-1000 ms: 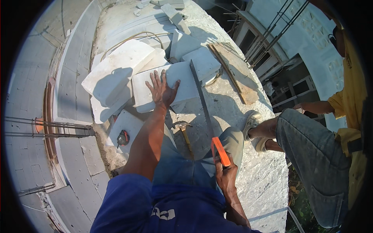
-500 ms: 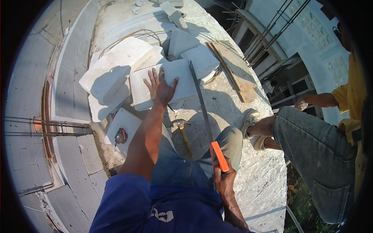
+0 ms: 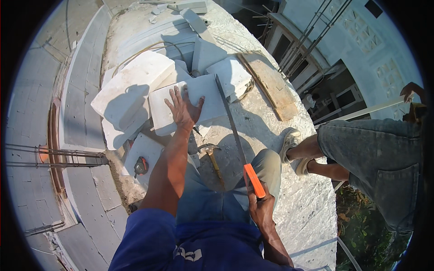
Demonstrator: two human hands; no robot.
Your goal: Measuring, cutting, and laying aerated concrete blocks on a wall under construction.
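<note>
Presently, white block (image 3: 209, 94) under left hand (image 3: 184, 110), saw (image 3: 236, 136) in right hand (image 3: 262, 207).
Left fingers spread apart; right fingers clamped on the orange handle (image 3: 254, 181). Blade (image 3: 230, 119) runs along the block's right edge, contact unclear. Step appears to be blade placement; next move calls for a steady block. No container identified nearby.

Saw handle (image 3: 254, 181) partly hidden, co-worker (image 3: 368, 147) cropped (right)
</note>
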